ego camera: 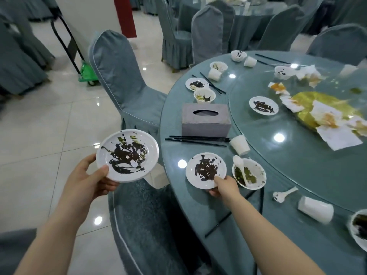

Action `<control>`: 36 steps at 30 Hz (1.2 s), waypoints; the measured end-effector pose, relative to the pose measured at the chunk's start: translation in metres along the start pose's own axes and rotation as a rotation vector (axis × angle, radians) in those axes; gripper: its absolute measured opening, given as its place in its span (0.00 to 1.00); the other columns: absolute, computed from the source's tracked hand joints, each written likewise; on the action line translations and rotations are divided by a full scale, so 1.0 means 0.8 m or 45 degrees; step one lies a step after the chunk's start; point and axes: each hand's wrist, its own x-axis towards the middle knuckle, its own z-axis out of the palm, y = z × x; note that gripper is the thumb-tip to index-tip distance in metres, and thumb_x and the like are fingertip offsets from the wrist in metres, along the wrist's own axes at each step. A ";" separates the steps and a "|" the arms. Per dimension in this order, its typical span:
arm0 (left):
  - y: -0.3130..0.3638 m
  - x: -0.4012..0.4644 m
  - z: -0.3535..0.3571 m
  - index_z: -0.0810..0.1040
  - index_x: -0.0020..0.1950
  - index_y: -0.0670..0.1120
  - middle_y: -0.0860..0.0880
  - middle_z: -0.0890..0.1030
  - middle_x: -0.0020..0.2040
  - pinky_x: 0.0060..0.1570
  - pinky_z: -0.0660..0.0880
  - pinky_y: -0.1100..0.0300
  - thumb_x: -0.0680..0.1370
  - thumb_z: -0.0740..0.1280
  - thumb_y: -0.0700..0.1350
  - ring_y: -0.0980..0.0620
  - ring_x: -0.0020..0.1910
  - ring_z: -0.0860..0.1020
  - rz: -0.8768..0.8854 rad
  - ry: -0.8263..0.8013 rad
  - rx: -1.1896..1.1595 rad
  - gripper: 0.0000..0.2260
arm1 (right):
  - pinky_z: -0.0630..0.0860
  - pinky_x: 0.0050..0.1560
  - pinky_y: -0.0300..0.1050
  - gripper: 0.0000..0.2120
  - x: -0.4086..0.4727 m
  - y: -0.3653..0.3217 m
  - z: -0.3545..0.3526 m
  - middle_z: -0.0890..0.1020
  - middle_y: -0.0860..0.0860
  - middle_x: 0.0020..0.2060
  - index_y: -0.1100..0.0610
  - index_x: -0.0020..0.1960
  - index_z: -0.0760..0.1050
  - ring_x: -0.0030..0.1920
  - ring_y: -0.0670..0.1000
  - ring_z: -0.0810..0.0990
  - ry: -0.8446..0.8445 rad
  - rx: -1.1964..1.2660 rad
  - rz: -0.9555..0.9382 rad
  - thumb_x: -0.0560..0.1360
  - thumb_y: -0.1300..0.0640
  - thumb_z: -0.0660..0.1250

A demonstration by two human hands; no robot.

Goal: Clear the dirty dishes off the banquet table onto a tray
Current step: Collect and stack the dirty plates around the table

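A sauce-smeared white plate [127, 155] is held off the table by the left hand [93, 178], out over the floor beside a covered chair [121, 76]; the thumb is laid over the near rim and the fingers are curled beneath. A second dirty plate [206, 170] lies on the round banquet table [174, 124] near its edge, and its near rim is pinched by the right hand [223, 186] — thumb on top, fingers under the edge. Just beside that plate a soiled bowl [249, 173] is seen with a white spoon [239, 163] resting in it. Black chopsticks [196, 140] are laid in front of a grey tissue box [206, 120], with a white cup [239, 144] tipped over nearby. More dirty dishes and crumpled napkins [327, 120] are scattered farther round — some on the glass turntable [297, 159].
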 end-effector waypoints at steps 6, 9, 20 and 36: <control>-0.003 -0.035 0.009 0.71 0.65 0.51 0.42 0.81 0.31 0.24 0.75 0.63 0.79 0.63 0.40 0.51 0.25 0.78 0.020 0.042 -0.069 0.16 | 0.77 0.31 0.44 0.11 -0.028 0.000 -0.032 0.82 0.60 0.46 0.62 0.55 0.74 0.33 0.55 0.80 -0.044 -0.080 -0.126 0.73 0.66 0.62; -0.005 -0.050 0.016 0.71 0.65 0.52 0.42 0.82 0.31 0.26 0.77 0.62 0.79 0.63 0.41 0.50 0.26 0.79 0.015 0.059 -0.068 0.16 | 0.77 0.30 0.43 0.10 -0.047 0.005 -0.045 0.82 0.58 0.46 0.59 0.53 0.74 0.36 0.54 0.79 -0.088 -0.090 -0.151 0.73 0.65 0.61; -0.011 -0.089 -0.006 0.71 0.62 0.52 0.43 0.81 0.29 0.23 0.74 0.65 0.79 0.62 0.38 0.51 0.24 0.79 0.011 0.198 -0.146 0.14 | 0.81 0.38 0.48 0.06 -0.097 -0.019 -0.016 0.80 0.57 0.49 0.59 0.51 0.73 0.48 0.55 0.81 -0.224 -0.124 -0.342 0.74 0.64 0.61; -0.008 0.016 -0.221 0.71 0.59 0.54 0.40 0.82 0.31 0.29 0.74 0.60 0.78 0.63 0.39 0.48 0.27 0.79 0.027 0.060 -0.080 0.13 | 0.77 0.31 0.39 0.07 -0.234 -0.059 0.315 0.83 0.53 0.41 0.54 0.51 0.71 0.36 0.47 0.84 -0.434 -0.011 -0.603 0.75 0.62 0.66</control>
